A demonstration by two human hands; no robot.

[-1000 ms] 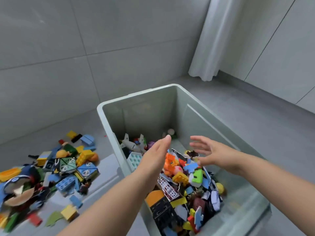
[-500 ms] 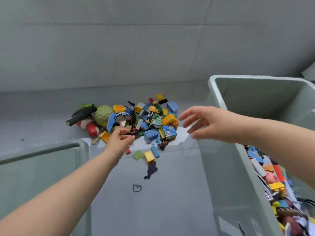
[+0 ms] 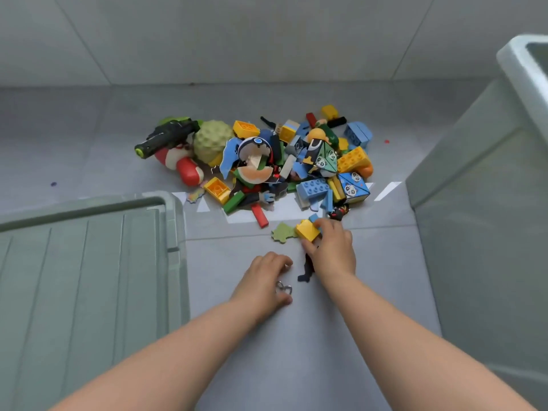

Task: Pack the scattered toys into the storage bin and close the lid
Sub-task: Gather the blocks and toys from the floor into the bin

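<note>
R hand (image 3: pixel 333 247) grip closed on yellow block (image 3: pixel 308 229); L hand (image 3: pixel 264 280), at its 7 o'clock, curled round metal ring (image 3: pixel 283 287) on floor (image 3: pixel 296 351).

Grey floor (image 3: pixel 89 149) bears toy pile (image 3: pixel 284 164), perhaps lid (image 3: pixel 83 262)

Floor (image 3: pixel 89 137): large grey tiles, smooth, matt with a faint sheen. Storage bin (image 3: pixel 480 203): pale green plastic, translucent, smooth walls. Lid (image 3: pixel 83 262): same plastic, ribbed, semi-gloss. Yellow brick (image 3: pixel 308 230): hard glossy studded plastic. Blue brick (image 3: pixel 312 188): likewise. Green ball (image 3: pixel 212 140): knobbly, matt, possibly rubber. Small ring (image 3: pixel 283 287): shiny, seemingly metal. Green flat piece (image 3: pixel 283 231): matt, card or foam.
</note>
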